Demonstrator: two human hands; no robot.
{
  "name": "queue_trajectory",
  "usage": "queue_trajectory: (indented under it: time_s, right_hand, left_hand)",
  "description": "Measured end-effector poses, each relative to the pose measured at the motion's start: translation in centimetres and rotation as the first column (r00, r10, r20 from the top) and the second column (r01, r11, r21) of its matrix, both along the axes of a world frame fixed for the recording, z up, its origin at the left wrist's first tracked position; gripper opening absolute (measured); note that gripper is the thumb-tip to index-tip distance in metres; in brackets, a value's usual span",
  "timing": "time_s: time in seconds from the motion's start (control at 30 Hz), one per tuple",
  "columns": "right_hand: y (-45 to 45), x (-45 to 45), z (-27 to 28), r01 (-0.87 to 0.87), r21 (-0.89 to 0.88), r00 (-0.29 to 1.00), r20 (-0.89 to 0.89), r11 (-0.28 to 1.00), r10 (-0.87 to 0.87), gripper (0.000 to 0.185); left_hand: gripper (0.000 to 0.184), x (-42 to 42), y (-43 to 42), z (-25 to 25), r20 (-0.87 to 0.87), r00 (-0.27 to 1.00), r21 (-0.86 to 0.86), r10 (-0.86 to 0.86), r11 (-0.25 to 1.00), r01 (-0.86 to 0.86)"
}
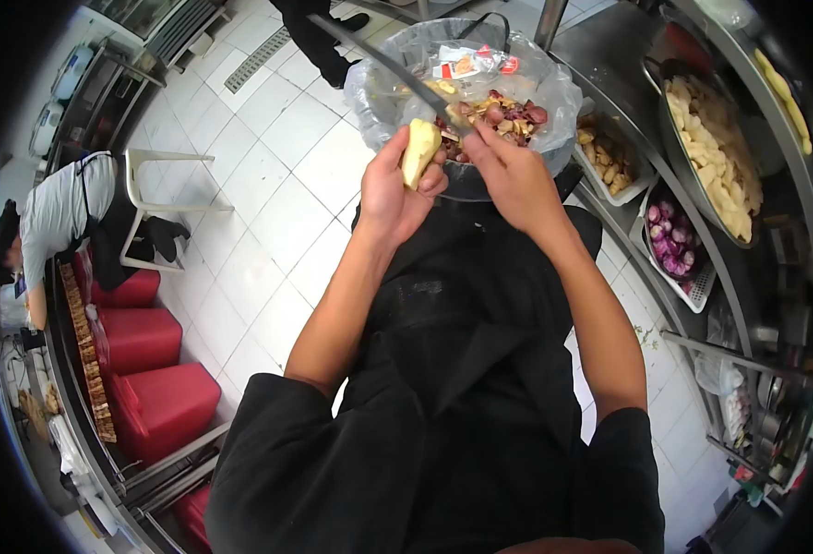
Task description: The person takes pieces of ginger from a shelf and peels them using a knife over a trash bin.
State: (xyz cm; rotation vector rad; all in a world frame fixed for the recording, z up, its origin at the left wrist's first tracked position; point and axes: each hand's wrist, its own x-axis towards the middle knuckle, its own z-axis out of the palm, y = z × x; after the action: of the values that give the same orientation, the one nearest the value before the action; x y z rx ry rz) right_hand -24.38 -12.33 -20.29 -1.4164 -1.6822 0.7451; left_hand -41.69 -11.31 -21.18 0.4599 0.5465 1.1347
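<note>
A peeled, pale yellow root piece [420,153] is held in my left hand [395,189], with the fingers wrapped round its lower part. My right hand [515,175] grips a long knife [383,63] by its handle, and the blade points up and to the left. Both hands are above the near edge of a bin lined with clear plastic [559,83]. Inside the bin lie reddish and yellow peelings [517,120] and a white and red wrapper [466,63]. The knife's handle is mostly hidden by my right hand.
Right of the bin, a tray holds brown roots [608,159]. Below it, a white basket [699,294] holds purple onions [672,242]. A big pan of pale pieces [716,152] stands on the metal counter. Another person [70,203] bends at the left near red bins [162,397] and a white chair [134,175].
</note>
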Motion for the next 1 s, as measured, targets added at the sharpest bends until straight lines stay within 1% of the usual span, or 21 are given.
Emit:
queue_trajectory:
  time_s: [0.1, 0.23, 0.43, 0.53, 0.63, 0.73, 0.83, 0.87, 0.9, 0.93, 1.0]
  right_hand:
    - [-1.7, -0.5, 1.5, -0.098, 0.087, 0.988, 0.124, 0.991, 0.087, 0.058]
    - [-2.3, -0.9, 1.8, -0.121, 0.128, 0.978, 0.188, 0.984, 0.096, 0.06]
    - [-2.4, -1.1, 1.7, -0.129, 0.166, 0.977, 0.188, 0.978, 0.097, 0.06]
    - [-2.4, -1.3, 1.6, -0.128, 0.177, 0.98, 0.172, 0.976, 0.097, 0.058]
    - [-1.1, -1.1, 1.3, -0.025, 0.084, 0.989, 0.147, 0.996, 0.013, 0.056]
    - [1.0, 0.1, 0.4, 0.071, 0.01, 0.987, 0.142, 0.997, -0.072, 0.053]
    - [0.8, 0.5, 1.2, 0.093, -0.119, 0.979, 0.193, 0.989, -0.069, 0.055]
    - [0.9, 0.8, 1.1, 0.12, -0.098, 0.972, 0.213, 0.988, -0.097, 0.058]
    - [1.0, 1.0, 0.9, 0.147, -0.076, 0.965, 0.231, 0.986, -0.126, 0.061]
    - [1.0, 1.1, 0.8, 0.171, -0.057, 0.957, 0.246, 0.984, -0.152, 0.065]
    - [1.0, 1.5, 1.5, 0.193, -0.067, 0.926, 0.343, 0.979, -0.16, 0.071]
  left_hand:
    - [0.032, 0.2, 0.2, 0.0, -0.016, 1.0, 0.032, 0.016, 0.999, -0.015]
    - [0.028, 0.5, 0.4, -0.3, 0.002, 1.0, 0.034, 0.0, 0.999, 0.0]
    - [0.026, 0.4, 0.1, 0.0, 0.02, 1.0, 0.012, 0.022, 1.0, -0.022]
    - [0.028, 0.5, 0.0, 0.0, 0.002, 0.999, -0.021, 0.032, 0.999, -0.032]
    - [0.03, -0.3, 0.1, -0.4, 0.05, 0.994, 0.019, -0.099, 0.995, 0.098]
    - [0.032, -0.4, -0.2, -0.2, 0.133, 0.974, 0.036, -0.186, 0.983, 0.182]
    - [0.032, -0.4, 0.0, -0.5, 0.092, 0.981, 0.098, -0.171, 0.982, 0.162]
    - [0.031, -0.2, 0.0, -0.5, -0.144, 0.985, 0.144, -0.098, 0.982, 0.119]
    - [0.033, 0.1, -0.4, 0.3, -0.37, 0.929, 0.201, -0.006, 0.976, 0.086]
    - [0.037, 0.2, -0.7, 0.8, -0.569, 0.816, 0.263, 0.099, 0.963, 0.066]
    - [0.05, 0.3, -0.8, 0.7, -0.792, 0.57, 0.454, 0.22, 0.837, 0.307]
